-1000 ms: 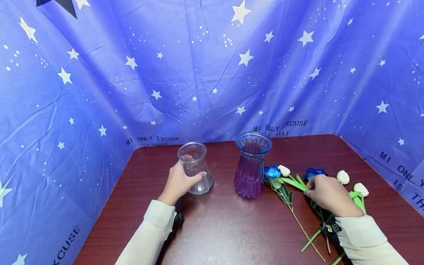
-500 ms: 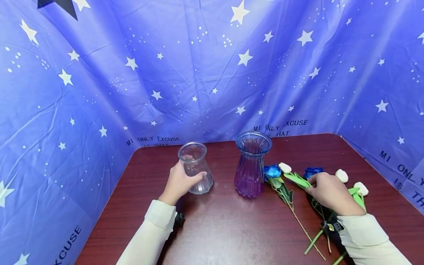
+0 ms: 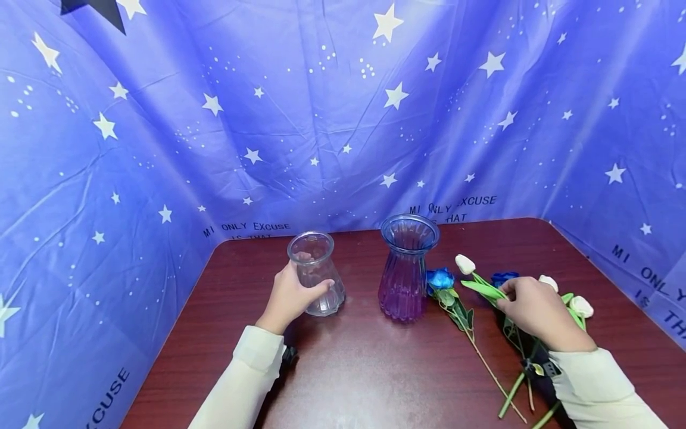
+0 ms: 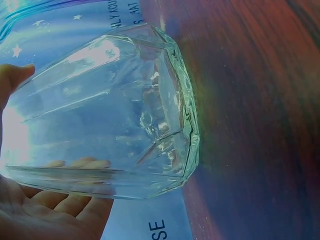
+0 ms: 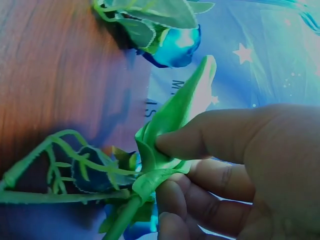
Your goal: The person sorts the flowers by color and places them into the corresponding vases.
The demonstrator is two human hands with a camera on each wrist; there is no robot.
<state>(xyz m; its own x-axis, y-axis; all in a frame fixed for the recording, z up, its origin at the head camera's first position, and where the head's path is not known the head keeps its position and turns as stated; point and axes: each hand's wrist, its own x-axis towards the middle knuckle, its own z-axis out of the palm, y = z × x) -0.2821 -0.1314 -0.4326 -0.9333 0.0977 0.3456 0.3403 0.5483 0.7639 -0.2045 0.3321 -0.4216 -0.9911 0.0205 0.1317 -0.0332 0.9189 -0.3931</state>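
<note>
My left hand [image 3: 289, 298] grips a clear glass vase [image 3: 331, 301] standing on the table, with the thumb across its near side. In the left wrist view, the fingers wrap the lower side of the vase [image 4: 115, 115]. At the right, my right hand [image 3: 541, 316] pinches a white tulip [image 3: 465, 264] by its upper stem and green leaves. The right wrist view has the thumb pressing the tulip's leaf [image 5: 175, 110] against the fingers; the bloom is hidden there. One blue rose [image 3: 440, 278] lies left of this hand, and another blue rose [image 3: 505, 277] is partly hidden behind it.
Between the hands stands a ribbed vase [image 3: 403, 289], blue at the rim and purple below. Two more white tulips, including the right one [image 3: 581, 307], lie beside my right wrist. A blue star-printed curtain [image 3: 321, 119] hangs around the dark red table [image 3: 364, 363].
The white tulip in my right hand has risen slightly, its bloom parting from the left blue rose and its stem end sliding right. My left hand and the clear vase have stayed put.
</note>
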